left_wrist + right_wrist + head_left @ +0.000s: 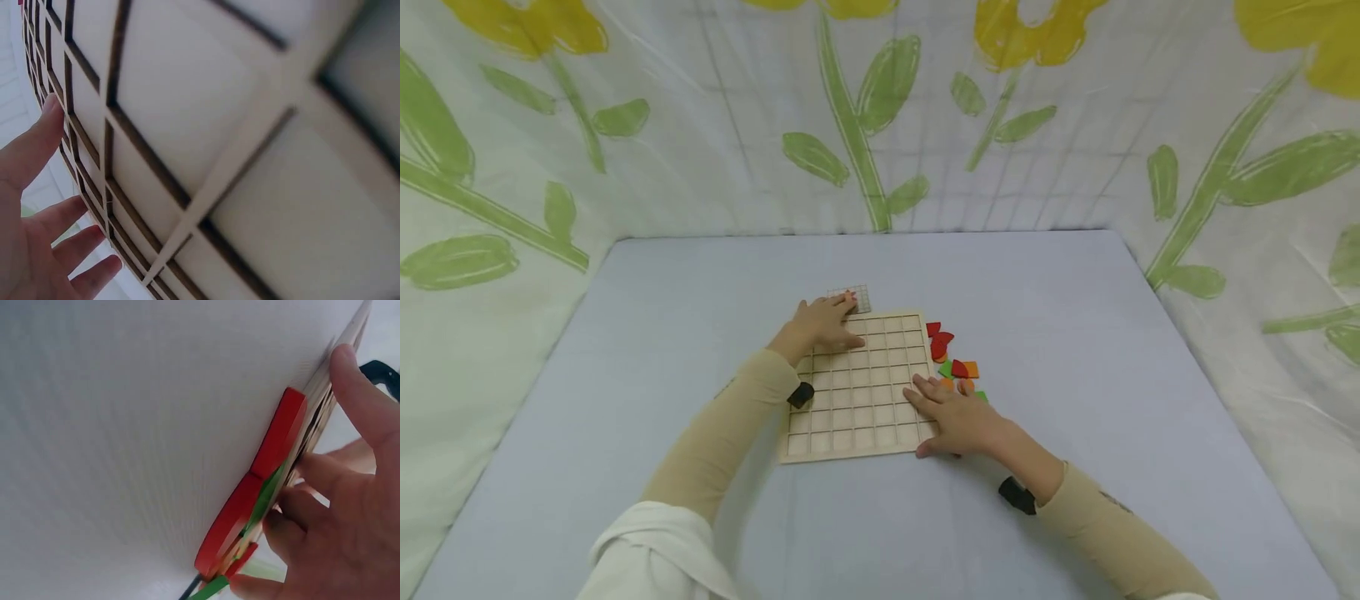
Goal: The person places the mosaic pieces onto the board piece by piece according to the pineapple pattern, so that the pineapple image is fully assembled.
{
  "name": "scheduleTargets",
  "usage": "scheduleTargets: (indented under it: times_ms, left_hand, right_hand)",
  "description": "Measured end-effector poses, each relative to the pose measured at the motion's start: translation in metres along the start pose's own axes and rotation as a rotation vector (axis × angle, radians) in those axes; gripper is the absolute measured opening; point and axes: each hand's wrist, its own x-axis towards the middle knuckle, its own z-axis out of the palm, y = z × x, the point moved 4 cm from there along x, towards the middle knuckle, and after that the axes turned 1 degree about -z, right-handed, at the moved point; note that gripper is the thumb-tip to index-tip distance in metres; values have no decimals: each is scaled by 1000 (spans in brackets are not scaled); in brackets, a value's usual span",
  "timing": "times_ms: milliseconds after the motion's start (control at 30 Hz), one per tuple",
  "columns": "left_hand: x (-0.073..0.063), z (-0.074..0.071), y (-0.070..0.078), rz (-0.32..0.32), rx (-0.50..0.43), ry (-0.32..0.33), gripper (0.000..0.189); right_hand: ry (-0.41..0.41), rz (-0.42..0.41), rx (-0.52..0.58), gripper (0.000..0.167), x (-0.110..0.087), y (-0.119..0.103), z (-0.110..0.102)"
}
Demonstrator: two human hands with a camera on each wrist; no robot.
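Note:
A pale wooden grid board (862,392) lies on the table. My left hand (825,322) is over its far left corner, fingers extended toward a small grid card (862,297) with a red-orange figure. In the left wrist view the thumb and spread fingers (94,278) show beside the board's grid, pinching nothing. My right hand (958,423) rests at the board's right edge, fingers lying over the border. In the right wrist view its thumb (345,362) touches the board edge, beside red pieces (281,434) and a green piece (212,587).
Just right of the board lie several small flat pieces, among them a red piece (942,342), an orange square (972,369) and an orange round piece (966,387). A pale cloth covers the table (1075,317). A flower-printed curtain (700,125) hangs behind.

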Motion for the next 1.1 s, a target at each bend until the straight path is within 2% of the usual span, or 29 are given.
scheduleTargets:
  times_ms: [100, 167, 233, 333, 433, 567, 667, 767, 833, 900, 1000, 1100]
  left_hand:
    - [2, 3, 1, 11, 7, 10, 84]
    - [2, 5, 1, 15, 9, 13, 86]
    - [2, 6, 1, 27, 21, 20, 87]
    - [1, 7, 4, 59, 31, 36, 89]
    - [0, 6, 7, 91, 36, 42, 90]
    - [1, 5, 6, 74, 28, 40, 92]
    - [-1, 3, 2, 52, 9, 50, 93]
    - [-9, 2, 5, 82, 3, 71, 93]
    - [-25, 3, 12, 126, 27, 89, 92]
    - [-49, 8, 21, 159, 70, 90, 92]
    - [-95, 21, 35, 196, 107, 56, 90]
    - [-140, 37, 42, 227, 55, -15, 86]
  right_hand:
    - [-11, -29, 33, 88, -1, 1, 0]
    - [-10, -40, 81, 81, 0, 4, -5]
    - [25, -23, 130, 73, 2, 10, -13]
    - [96, 28, 128, 63, 8, 24, -27]
    - [91, 100, 84, 65, 12, 41, -32]
    - [41, 193, 103, 70, 10, 62, -31]
    - [44, 200, 147, 72, 8, 69, -31]
    - [59, 161, 195, 70, 6, 70, -32]
    - [87, 150, 208, 66, 3, 70, -33]
    - [126, 176, 221, 62, -3, 71, -35]
    - [193, 235, 225, 55, -11, 76, -37]
    - [257, 239, 219, 50, -10, 78, -37]
